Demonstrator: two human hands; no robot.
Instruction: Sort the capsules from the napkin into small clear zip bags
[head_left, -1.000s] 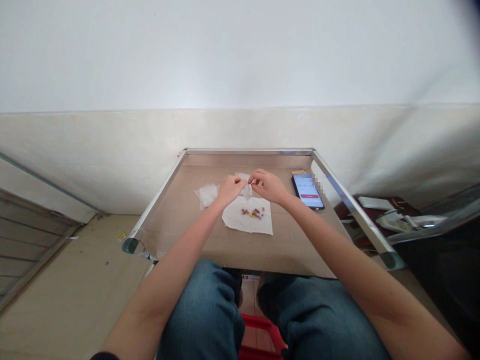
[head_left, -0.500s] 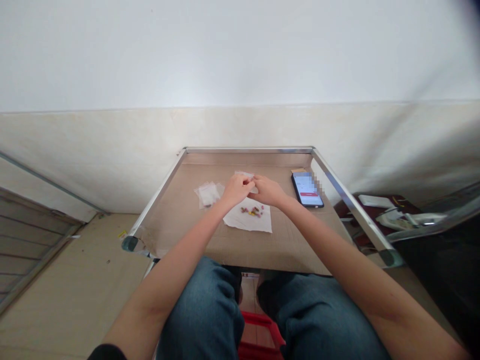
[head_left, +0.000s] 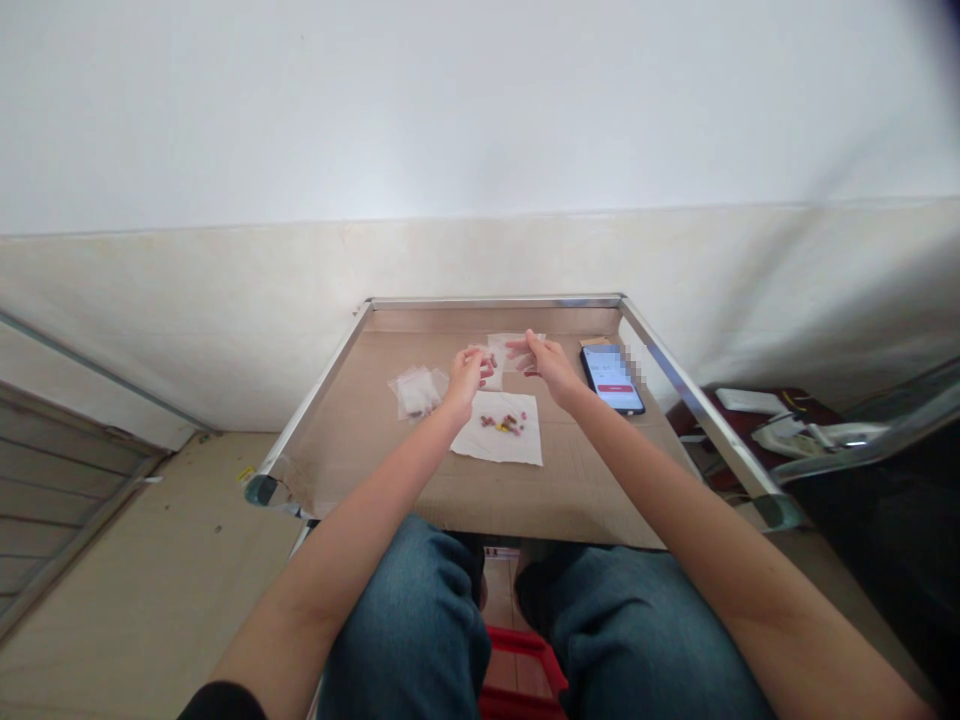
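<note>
Both my hands hover over the back half of a small brown table (head_left: 375, 460) with a metal rim. My left hand (head_left: 463, 378) is curled, pinching a small clear bag (head_left: 491, 372) with reddish bits near its fingertips. My right hand (head_left: 546, 364) has its fingers stretched out to the left, their tips on or just above a second clear bag (head_left: 514, 343) lying flat near the table's back edge. Just in front of both hands, a white paper sheet (head_left: 499, 445) carries several small coloured pills (head_left: 506, 424).
A pile of clear bags (head_left: 417, 390) lies left of my left hand. A lit phone (head_left: 613, 378) rests at the table's right, by the rim. My jeans-clad knees (head_left: 420, 620) sit under the front edge. White items (head_left: 780, 425) lie low at the right. A tiled wall stands behind.
My hands were pinched together on one bag above the sheet. They have now parted: the right hand moved back and spread out by a bag at the table's rear, while the left kept a bag.
</note>
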